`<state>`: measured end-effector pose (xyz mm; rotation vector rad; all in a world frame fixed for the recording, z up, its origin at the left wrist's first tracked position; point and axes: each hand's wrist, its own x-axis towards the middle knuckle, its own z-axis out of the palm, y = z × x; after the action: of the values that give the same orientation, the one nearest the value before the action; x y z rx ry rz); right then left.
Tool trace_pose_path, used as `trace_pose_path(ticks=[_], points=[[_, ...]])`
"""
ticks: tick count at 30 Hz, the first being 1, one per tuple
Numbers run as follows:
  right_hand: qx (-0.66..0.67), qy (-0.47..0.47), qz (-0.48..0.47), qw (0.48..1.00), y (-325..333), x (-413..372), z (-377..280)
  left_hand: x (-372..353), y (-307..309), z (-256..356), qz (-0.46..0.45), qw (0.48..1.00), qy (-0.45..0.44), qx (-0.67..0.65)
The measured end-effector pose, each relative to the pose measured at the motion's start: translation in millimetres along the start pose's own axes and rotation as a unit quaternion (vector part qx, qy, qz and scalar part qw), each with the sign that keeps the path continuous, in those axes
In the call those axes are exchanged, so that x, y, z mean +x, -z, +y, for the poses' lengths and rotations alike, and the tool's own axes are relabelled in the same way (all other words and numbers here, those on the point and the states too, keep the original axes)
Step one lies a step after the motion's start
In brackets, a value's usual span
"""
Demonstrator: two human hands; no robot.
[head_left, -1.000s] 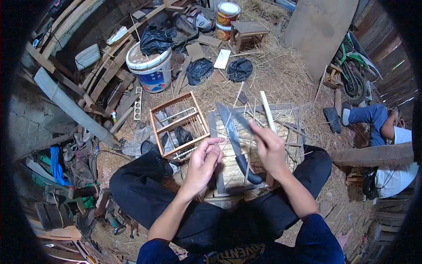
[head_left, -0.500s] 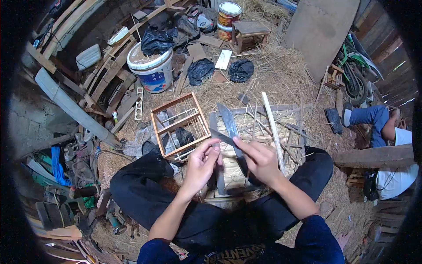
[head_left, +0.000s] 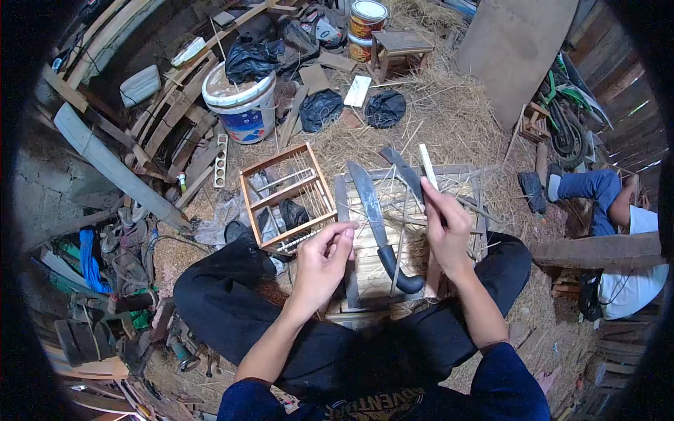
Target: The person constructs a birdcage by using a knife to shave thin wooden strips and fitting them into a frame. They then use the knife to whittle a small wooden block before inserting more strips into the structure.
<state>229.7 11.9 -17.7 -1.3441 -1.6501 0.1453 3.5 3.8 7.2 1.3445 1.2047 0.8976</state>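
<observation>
My right hand (head_left: 451, 228) is closed around a dark flat knife (head_left: 408, 179), its blade angled up and to the left above the slatted wooden panel (head_left: 372, 261). My left hand (head_left: 324, 259) pinches thumb and forefinger together; whatever lies between them is too small to make out. Between the hands, a machete (head_left: 366, 200) with a curved black handle rests on the panel. A pale wooden strip (head_left: 427, 165) and several thin sticks lie there too. Just left of the panel stands a small wooden cage (head_left: 286, 200) with thin bars.
A white bucket (head_left: 242, 112) and black plastic bags (head_left: 321, 110) are ahead, with a small stool (head_left: 401, 45) farther back. Tools and scrap crowd the left side. At right, another person's leg (head_left: 593, 193) shows near a wooden beam (head_left: 597, 248). Straw covers the ground.
My right hand has moved right and upward with the knife, whose blade has swung from pointing left to pointing up-left. The machete's handle is now uncovered. My left hand stays nearly still.
</observation>
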Motion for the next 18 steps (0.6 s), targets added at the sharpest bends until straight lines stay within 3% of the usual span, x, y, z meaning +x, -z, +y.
trace_pose_path(ticks=[5, 8, 11, 13, 15, 18], points=[[-0.018, 0.076, -0.068, 0.995, -8.6, -10.7, -9.3, 2.7, 1.8, -9.4, 0.018, 0.999, -0.014, 0.028], [0.018, 0.002, 0.0, 1.0, -5.6, -0.3, 0.9, 1.2, 2.6, -4.9, 0.009, 0.999, -0.006, 0.04], [0.011, 0.013, -0.001, 1.0, -8.6, -4.9, 2.7, 1.2, 3.3, -4.5, 0.008, 0.998, -0.016, 0.06], [0.008, 0.058, -0.067, 0.996, -13.6, -13.7, -8.1, 2.0, 4.4, -4.0, 0.011, 0.997, -0.021, 0.079], [-0.014, 0.064, -0.074, 0.995, -11.7, -13.3, -11.2, 0.9, 5.5, -3.5, 0.016, 0.995, -0.028, 0.092], [0.017, -0.036, -0.008, 0.999, -5.8, -1.1, 0.5, -1.6, 3.8, -1.8, 0.023, 0.994, -0.036, 0.096]])
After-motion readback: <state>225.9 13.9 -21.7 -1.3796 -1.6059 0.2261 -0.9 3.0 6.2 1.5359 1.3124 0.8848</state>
